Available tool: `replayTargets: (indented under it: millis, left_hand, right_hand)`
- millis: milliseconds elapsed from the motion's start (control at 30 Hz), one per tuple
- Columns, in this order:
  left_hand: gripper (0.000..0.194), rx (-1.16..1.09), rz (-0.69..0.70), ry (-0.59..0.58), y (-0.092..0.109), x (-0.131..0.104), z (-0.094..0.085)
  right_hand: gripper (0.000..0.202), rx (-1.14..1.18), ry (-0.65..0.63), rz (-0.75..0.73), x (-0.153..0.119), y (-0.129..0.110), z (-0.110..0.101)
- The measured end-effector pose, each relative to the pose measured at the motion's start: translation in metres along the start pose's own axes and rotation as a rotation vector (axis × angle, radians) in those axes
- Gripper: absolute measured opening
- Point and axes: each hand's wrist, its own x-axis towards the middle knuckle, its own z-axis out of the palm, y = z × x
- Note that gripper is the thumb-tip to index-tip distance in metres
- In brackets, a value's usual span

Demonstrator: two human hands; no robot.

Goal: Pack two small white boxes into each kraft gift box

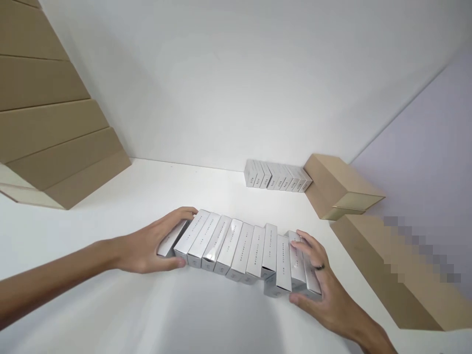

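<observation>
A row of several slim white boxes (pixel 236 246) stands on edge, side by side, in front of me on the white table. My left hand (pixel 147 248) grips the left end, its thumb along the near side and its fingers behind the far side. Around the right end wraps my right hand (pixel 319 280), with a dark ring on one finger. Small printed text runs along the boxes' upper faces. Toward the right the row is uneven: one box (pixel 270 248) sits higher than its neighbours, and the boxes beyond it lie nearer to me.
A second row of small white boxes (pixel 276 176) stands at the back against the white wall, touching a brown carton (pixel 332 182). Another brown carton (pixel 387 270) lies at the right. Large brown cartons (pixel 55 128) are stacked at the left.
</observation>
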Motion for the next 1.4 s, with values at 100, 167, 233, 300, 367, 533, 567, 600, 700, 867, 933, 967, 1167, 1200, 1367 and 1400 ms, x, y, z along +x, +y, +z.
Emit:
replayTargets:
  millis: [100,167,233,300,367,533,567,600,700,867,933,967,1167,1200,1367,1400]
  left_hand:
    - [0.099,-0.054,-0.034,0.018,0.002,0.008,0.010]
    - [0.101,0.012,-0.048,0.039,0.001,0.012,0.010]
    - [0.088,0.063,-0.038,0.050,0.001,0.015,0.007]
    - [0.077,0.072,-0.048,0.059,0.001,0.017,0.005]
    - [0.072,0.073,-0.068,0.076,0.000,0.018,0.003]
    - [0.066,0.190,-0.054,0.172,-0.018,0.013,-0.007]
    - [0.063,0.241,-0.051,0.189,-0.026,0.012,-0.011]
    - [0.061,0.298,-0.054,0.205,-0.034,0.011,-0.016]
    - [0.058,0.456,-0.089,0.260,-0.067,0.012,-0.036]
    - [0.073,0.528,-0.174,0.241,-0.133,0.037,-0.076]
    - [0.075,0.509,-0.190,0.214,-0.152,0.053,-0.088]
    - [0.076,0.501,-0.189,0.207,-0.158,0.063,-0.092]
    - [0.077,0.473,-0.086,0.185,-0.172,0.134,-0.095]
    - [0.076,0.462,-0.069,0.188,-0.175,0.146,-0.094]
    - [0.082,0.369,-0.012,0.216,-0.183,0.177,-0.086]
    - [0.083,0.359,-0.004,0.221,-0.182,0.177,-0.085]
  right_hand:
    - [0.083,0.045,0.019,-0.052,0.015,-0.002,0.006]
    - [0.081,0.053,-0.005,-0.063,0.021,-0.004,0.004]
    - [0.072,0.046,-0.006,-0.093,0.026,-0.004,0.002]
    - [0.063,0.036,0.027,-0.145,0.034,-0.002,0.003]
    - [0.059,0.006,0.054,-0.220,0.045,0.001,0.005]
    - [0.056,-0.067,0.052,-0.383,0.102,0.001,0.015]
    - [0.056,-0.077,0.044,-0.408,0.118,-0.002,0.017]
    - [0.056,-0.092,0.038,-0.436,0.135,-0.006,0.019]
    - [0.058,-0.173,0.010,-0.524,0.191,-0.023,0.025]
    - [0.075,-0.414,-0.031,-0.651,0.287,-0.051,0.033]
    - [0.079,-0.507,-0.024,-0.679,0.318,-0.054,0.031]
    - [0.078,-0.545,-0.019,-0.684,0.331,-0.053,0.029]
    - [0.076,-0.690,0.011,-0.621,0.360,-0.027,0.008]
    - [0.076,-0.701,0.013,-0.596,0.359,-0.022,0.005]
    - [0.078,-0.679,0.015,-0.418,0.348,-0.007,0.000]
    - [0.078,-0.670,0.011,-0.391,0.346,-0.005,-0.001]
